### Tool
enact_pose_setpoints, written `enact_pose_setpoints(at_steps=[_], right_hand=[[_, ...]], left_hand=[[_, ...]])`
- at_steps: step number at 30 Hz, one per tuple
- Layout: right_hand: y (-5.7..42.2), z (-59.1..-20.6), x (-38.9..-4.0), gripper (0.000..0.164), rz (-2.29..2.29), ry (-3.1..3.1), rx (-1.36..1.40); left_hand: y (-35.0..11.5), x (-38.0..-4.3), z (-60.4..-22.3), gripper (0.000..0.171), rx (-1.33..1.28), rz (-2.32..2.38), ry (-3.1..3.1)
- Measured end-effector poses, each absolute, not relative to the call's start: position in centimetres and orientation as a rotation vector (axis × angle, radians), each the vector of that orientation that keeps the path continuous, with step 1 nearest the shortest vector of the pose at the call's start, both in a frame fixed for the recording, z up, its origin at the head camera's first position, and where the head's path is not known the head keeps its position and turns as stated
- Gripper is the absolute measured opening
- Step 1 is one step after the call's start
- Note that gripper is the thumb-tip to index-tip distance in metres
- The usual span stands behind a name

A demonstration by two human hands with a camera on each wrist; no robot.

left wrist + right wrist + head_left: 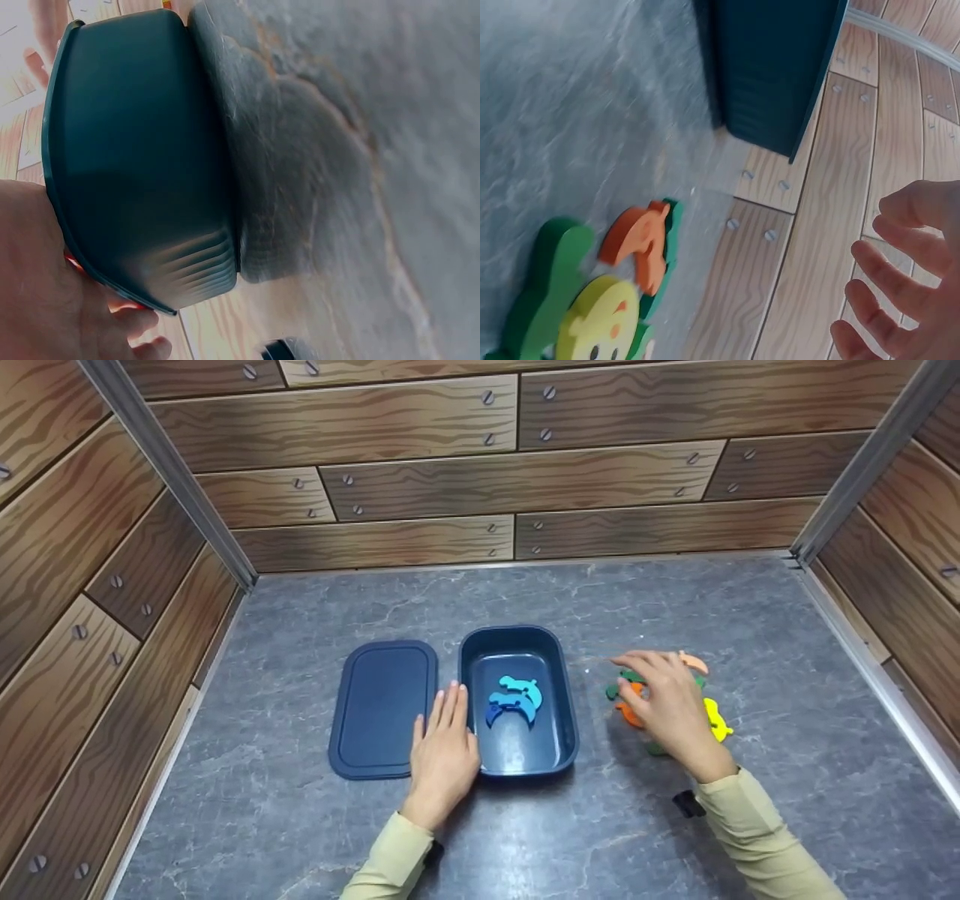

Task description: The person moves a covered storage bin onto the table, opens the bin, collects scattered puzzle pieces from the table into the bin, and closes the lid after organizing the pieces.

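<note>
Basically, it's all about what sits under the right hand

So the right hand [673, 709] hovers over the colored pieces, grip loosely bent, thumb and fingers apart, nothing between them that I can see. Nearest is the orange piece [630, 714], just below the grip on the thumb side. The hand hides part of it, but the right wrist view shows a hooked shape, so I can't really call its long axis. The yellow piece [718, 721] pokes out on the other side. Next out, to the left, is the box [517, 751], long side running away from the person, blue pieces [517, 701] inside. The left hand [444, 746] lies along the box's far side, fingers straight, pinching nothing, so the right is clearly nearer the pile. Farthest over, the lid [384, 709] lies flat on the bench [247, 810].
</note>
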State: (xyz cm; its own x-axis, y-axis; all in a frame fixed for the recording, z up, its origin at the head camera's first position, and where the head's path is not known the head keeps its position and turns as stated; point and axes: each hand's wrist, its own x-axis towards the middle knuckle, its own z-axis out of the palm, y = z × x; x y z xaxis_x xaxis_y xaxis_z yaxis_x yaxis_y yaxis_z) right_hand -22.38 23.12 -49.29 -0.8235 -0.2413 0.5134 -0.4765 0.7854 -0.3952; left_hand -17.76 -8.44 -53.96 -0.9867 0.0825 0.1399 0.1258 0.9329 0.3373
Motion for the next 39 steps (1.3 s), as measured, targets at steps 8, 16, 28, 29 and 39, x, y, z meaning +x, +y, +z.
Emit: enact_pose_setpoints(at_steps=[8, 16, 28, 29, 39], right_hand=[[24.6, -50.8, -23.3, 0.03, 0.707, -2.543, 0.508], [25.7, -51.6, -24.1, 0.028, 0.628, -2.641, 0.533], [25.7, -51.7, -26.6, 0.03, 0.432, -2.867, 0.609], [25.6, -51.8, -26.9, 0.03, 0.425, -2.887, 0.614], [25.6, -52.8, -28.2, 0.029, 0.427, -3.002, 0.63]], left_hand=[[-8.6, -17.9, -53.8, 0.06, -0.165, -0.53, -2.962], [-8.5, -17.8, -53.8, 0.059, -0.161, -0.53, -2.965], [-8.5, -17.8, -53.8, 0.06, -0.158, -0.528, -2.958], [-8.5, -17.7, -53.8, 0.06, -0.156, -0.531, -2.959], [-8.3, -17.6, -53.8, 0.059, -0.16, -0.546, -2.936]])
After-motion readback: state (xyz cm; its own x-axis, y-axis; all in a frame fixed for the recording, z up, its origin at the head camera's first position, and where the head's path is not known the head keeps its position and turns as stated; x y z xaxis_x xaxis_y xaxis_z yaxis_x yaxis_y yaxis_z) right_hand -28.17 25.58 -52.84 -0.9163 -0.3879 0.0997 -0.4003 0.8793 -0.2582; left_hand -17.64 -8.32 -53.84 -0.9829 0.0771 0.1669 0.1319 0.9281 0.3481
